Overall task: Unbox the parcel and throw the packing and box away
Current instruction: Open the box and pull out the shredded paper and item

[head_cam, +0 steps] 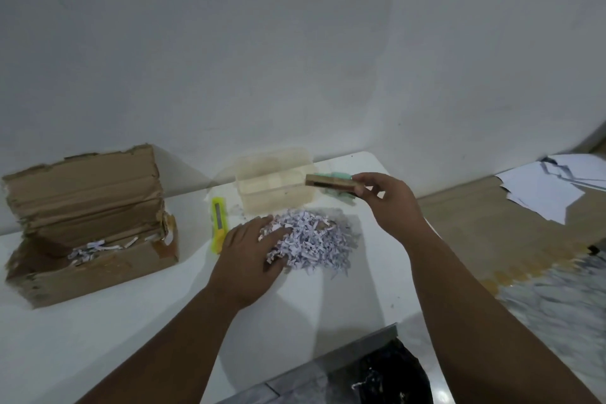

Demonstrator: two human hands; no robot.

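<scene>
An open, torn cardboard box (88, 239) stands at the left of the white table (131, 321), lid flap up, with a few paper shreds inside. A heap of shredded white paper (314, 239) lies in the middle of the table. My left hand (249, 259) rests palm down on the heap's left edge, fingers spread into the shreds. My right hand (383, 197) is raised above the table behind the heap and grips a small brown rectangular block (328, 183) by its right end.
A yellow utility knife (219, 220) lies between the box and the heap. A clear plastic container (273, 184) sits at the back by the wall, a mint-green item (341, 178) beside it. White papers (551, 190) lie on the floor at right. A black bag (390, 374) sits below the table edge.
</scene>
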